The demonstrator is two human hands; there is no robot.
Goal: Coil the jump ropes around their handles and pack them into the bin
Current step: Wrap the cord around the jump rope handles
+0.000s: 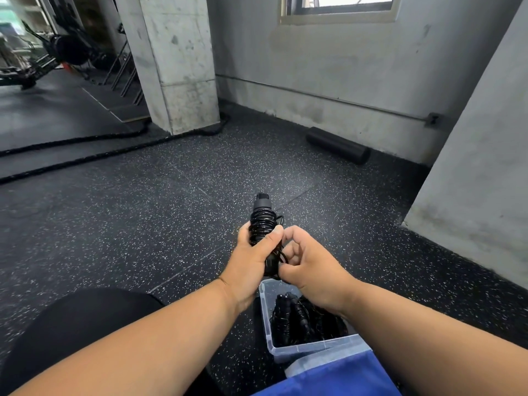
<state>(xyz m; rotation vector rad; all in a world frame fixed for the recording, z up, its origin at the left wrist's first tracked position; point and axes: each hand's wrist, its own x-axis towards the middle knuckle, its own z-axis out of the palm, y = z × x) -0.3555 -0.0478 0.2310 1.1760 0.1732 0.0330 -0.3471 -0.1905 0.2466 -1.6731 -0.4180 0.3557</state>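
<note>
Head view: both hands' fingers grip a coiled jump rope (262,224) above the clear bin (314,345) — black coiled ropes (300,321) inside.

I'm over black speckled rubber floor (143,201). Grey concrete pillar (177,61) ahead left, stained grey wall (343,67), window (340,7) above. Foam roller (337,144) at wall base, thick rope (85,155) across floor.

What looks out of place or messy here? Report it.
Nothing is spilled or damaged. One loose loop of cord sticks out by the right hand instead of lying flat with the coils on the jump rope gripped by the left hand. Bundles sit inside the clear bin.
</note>
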